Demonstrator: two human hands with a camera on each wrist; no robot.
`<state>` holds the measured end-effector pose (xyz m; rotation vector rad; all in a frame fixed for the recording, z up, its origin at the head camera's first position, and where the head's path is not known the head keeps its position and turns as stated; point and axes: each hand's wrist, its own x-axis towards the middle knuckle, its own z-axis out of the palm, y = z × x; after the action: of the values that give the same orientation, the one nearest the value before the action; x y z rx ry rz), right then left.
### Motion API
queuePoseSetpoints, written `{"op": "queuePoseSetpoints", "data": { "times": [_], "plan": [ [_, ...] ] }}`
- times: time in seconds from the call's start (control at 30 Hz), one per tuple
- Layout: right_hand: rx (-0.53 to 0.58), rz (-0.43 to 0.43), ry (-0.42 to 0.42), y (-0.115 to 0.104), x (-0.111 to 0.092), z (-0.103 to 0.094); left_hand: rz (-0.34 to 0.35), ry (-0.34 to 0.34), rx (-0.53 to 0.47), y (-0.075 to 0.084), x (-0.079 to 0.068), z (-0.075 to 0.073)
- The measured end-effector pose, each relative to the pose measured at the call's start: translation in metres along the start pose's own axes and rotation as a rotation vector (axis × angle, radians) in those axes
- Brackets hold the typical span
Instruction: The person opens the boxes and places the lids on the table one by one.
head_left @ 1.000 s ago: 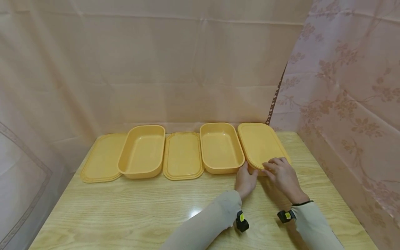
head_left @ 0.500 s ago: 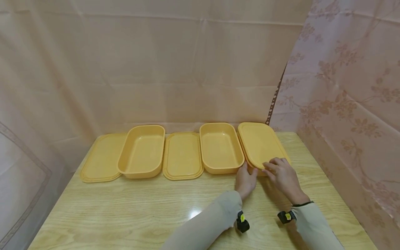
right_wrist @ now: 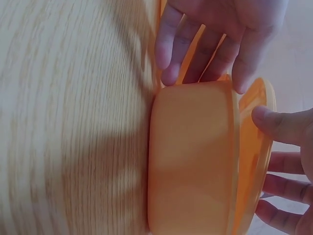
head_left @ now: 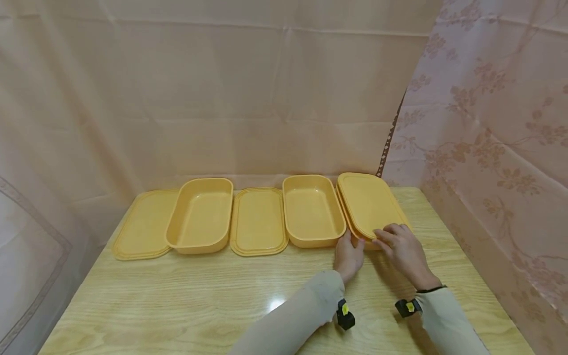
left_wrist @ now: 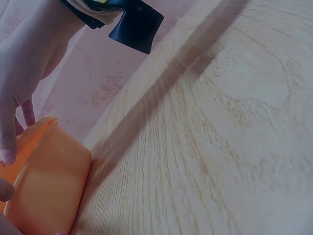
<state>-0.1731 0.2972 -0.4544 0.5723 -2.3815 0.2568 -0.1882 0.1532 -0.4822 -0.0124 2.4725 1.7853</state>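
A yellow lidded box (right_wrist: pixel 190 156) stands at the right end of the row, its lid (head_left: pixel 372 202) lifted at the near edge and leaving a narrow gap above the rim. My right hand (head_left: pixel 401 251) pinches the lid's near edge, thumb underneath and fingers over the top, as the right wrist view shows. At the box's near left corner, my left hand (head_left: pixel 349 256) holds the box, with its thumb by the rim and its fingers along the side. In the left wrist view, the box's wall (left_wrist: pixel 54 176) shows below the right hand.
Left of the lidded box, an uncovered box (head_left: pixel 315 209) stands close beside it. Then come a flat lid (head_left: pixel 259 222), another uncovered box (head_left: pixel 201 214) and a second flat lid (head_left: pixel 144 227), partly under that box's edge. Cloth curtains (head_left: pixel 266 98) hang behind the wooden table (head_left: pixel 199 305).
The lid's near edge has risen slightly, and the gap between it and the box has widened. Both hands stay in almost the same place.
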Motion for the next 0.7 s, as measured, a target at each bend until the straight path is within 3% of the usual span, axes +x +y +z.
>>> {"op": "queuePoseSetpoints", "data": {
  "times": [0.23,0.7],
  "plan": [
    [0.006,-0.012,0.018,0.0025,0.0006,-0.0011,0.007,0.004,-0.001,0.0002,0.0004,0.0005],
    [0.037,0.025,0.041,0.0062,-0.0003,-0.0008,-0.095,0.014,-0.105,0.0065,0.0001,0.0009]
  ]
}}
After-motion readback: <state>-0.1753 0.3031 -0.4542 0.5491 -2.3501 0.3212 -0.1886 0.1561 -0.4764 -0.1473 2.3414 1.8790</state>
